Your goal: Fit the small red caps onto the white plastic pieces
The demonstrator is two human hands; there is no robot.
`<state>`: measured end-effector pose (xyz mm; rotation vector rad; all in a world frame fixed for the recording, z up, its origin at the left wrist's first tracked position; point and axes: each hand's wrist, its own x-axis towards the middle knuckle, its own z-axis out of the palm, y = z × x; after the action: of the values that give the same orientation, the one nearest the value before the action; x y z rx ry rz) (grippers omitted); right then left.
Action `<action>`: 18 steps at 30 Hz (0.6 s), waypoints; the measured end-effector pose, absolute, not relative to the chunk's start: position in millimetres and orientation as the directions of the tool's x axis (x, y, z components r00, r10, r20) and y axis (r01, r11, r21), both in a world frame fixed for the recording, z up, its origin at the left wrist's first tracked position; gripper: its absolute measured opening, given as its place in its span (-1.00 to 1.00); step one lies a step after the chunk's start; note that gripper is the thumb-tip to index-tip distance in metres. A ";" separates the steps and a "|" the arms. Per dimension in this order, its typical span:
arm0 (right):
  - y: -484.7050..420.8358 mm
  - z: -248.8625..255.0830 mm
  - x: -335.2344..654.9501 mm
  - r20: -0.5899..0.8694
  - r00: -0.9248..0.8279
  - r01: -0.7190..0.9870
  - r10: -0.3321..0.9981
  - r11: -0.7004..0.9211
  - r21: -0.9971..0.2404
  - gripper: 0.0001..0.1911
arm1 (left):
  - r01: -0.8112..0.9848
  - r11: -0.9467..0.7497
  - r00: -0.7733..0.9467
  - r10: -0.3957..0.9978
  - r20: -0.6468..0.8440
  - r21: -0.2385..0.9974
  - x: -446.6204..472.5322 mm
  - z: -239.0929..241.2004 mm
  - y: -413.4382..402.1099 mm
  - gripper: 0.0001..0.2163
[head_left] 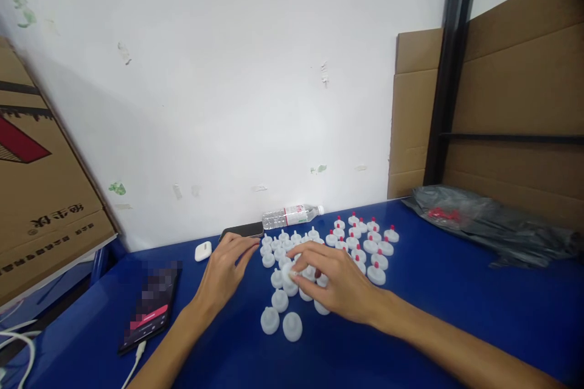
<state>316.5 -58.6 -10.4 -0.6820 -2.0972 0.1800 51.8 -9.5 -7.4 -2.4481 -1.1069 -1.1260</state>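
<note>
My right hand [335, 276] pinches a translucent white nozzle cap [288, 275] between thumb and fingertips, above other caps of the same kind. Under and around it are several plain white nozzle caps [280, 299], a round base with a short spout; some are hidden by the hand. To the left, my left hand [228, 264] is held over the table with thumb and fingertips drawn together; whatever may be between them is too small to make out. Beyond my right hand stand several white caps with red tips [376, 272] on their spouts.
On the blue table [438, 322] a clear bottle [292, 216] lies by the wall, beside a dark phone-like object [244, 230]. At left are a white earbud case [203, 251] and a phone [152, 310] with a cable. A grey plastic bag [493, 225] holds small red pieces.
</note>
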 end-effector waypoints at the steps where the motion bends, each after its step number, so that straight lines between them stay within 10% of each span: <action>1: -56.0 -11.0 318.1 0.721 -0.436 0.463 0.539 0.821 -0.333 -0.88 | 0.690 -0.718 0.438 0.512 0.739 0.088 56.7 -6.5 -13.1 -0.83; 18: -51.2 -17.9 317.3 0.645 -0.441 0.568 0.624 0.750 -0.338 -0.93 | 0.443 -0.895 0.597 0.257 0.760 -0.045 101.9 -15.8 -44.2 -0.70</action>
<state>317.3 -51.2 -17.9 -0.8912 -2.1504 0.0899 101.9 -44.2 -15.8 -2.5964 -0.5787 -1.1819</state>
